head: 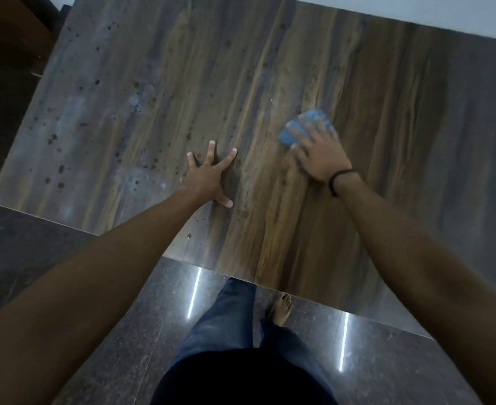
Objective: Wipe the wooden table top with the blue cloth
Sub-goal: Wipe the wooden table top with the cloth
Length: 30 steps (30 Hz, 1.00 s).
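Currently, small folded blue cloth lies under right hand, fingers flat, pressing it onto dark streaked wooden surface. Left hand splayed flat, holding nothing. Dark spots outboard of left hand unwiped; roughly half left, I judge.

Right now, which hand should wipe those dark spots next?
Right, probably. The right hand presses the blue cloth on the table top; the left hand lies flat and bare, though nearer the dark spots.
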Each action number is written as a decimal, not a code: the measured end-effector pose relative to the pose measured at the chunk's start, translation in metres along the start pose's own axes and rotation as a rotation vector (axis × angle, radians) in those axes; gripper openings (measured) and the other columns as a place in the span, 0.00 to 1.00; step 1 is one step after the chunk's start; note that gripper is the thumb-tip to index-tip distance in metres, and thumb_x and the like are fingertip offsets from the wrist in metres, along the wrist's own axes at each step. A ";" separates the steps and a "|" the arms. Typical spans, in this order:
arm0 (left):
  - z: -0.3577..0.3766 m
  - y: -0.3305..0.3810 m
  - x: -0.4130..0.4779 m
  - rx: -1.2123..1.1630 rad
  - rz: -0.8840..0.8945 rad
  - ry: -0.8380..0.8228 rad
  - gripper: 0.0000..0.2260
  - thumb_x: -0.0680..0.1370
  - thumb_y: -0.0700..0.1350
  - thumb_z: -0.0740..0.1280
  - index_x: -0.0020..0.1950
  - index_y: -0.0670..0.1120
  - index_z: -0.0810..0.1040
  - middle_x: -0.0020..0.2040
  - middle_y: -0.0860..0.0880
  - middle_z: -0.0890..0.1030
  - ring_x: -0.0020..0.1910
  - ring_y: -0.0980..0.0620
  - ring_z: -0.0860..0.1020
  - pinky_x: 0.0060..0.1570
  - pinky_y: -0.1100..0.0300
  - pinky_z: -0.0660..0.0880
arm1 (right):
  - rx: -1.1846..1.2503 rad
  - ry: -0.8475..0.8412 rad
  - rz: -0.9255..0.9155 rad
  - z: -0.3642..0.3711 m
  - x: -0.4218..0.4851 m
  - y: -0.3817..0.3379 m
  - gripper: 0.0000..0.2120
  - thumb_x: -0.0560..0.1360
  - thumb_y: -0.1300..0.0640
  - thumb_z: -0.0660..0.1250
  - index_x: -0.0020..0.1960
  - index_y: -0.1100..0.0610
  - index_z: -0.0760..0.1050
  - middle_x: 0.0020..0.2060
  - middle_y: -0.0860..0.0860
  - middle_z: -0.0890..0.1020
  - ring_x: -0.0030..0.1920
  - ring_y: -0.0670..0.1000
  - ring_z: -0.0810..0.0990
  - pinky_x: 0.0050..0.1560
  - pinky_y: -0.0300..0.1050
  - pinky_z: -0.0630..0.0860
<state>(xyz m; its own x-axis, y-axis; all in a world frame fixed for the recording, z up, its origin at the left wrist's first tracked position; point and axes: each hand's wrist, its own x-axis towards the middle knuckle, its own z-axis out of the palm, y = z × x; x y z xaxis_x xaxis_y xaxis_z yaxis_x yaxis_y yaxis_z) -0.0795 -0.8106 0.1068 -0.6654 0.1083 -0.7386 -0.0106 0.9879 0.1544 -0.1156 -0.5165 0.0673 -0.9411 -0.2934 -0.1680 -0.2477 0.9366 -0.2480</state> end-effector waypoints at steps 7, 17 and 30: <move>0.004 -0.004 0.004 0.003 -0.001 0.028 0.61 0.63 0.58 0.81 0.73 0.73 0.33 0.77 0.56 0.26 0.74 0.28 0.33 0.65 0.24 0.60 | 0.066 0.097 0.256 0.025 -0.039 -0.066 0.27 0.85 0.44 0.49 0.82 0.46 0.50 0.82 0.51 0.51 0.81 0.59 0.47 0.78 0.65 0.47; 0.003 -0.004 0.005 0.015 -0.005 0.000 0.62 0.63 0.58 0.81 0.73 0.72 0.31 0.75 0.55 0.24 0.73 0.27 0.31 0.63 0.25 0.63 | -0.127 -0.024 -0.295 -0.020 0.039 0.037 0.24 0.85 0.48 0.53 0.81 0.47 0.56 0.79 0.56 0.61 0.79 0.61 0.58 0.77 0.61 0.55; -0.085 0.027 0.058 -0.044 0.070 0.114 0.61 0.65 0.58 0.80 0.77 0.66 0.33 0.77 0.52 0.25 0.75 0.30 0.31 0.66 0.23 0.51 | -0.116 0.003 -0.317 -0.005 0.034 0.011 0.24 0.85 0.44 0.48 0.80 0.45 0.57 0.80 0.50 0.60 0.80 0.56 0.56 0.78 0.57 0.54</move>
<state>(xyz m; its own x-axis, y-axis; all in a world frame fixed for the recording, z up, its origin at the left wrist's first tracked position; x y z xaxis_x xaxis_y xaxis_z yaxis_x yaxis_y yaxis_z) -0.1816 -0.7869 0.1242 -0.7461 0.1610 -0.6461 0.0075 0.9723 0.2336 -0.1518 -0.5151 0.0630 -0.8136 -0.5734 -0.0966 -0.5529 0.8143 -0.1768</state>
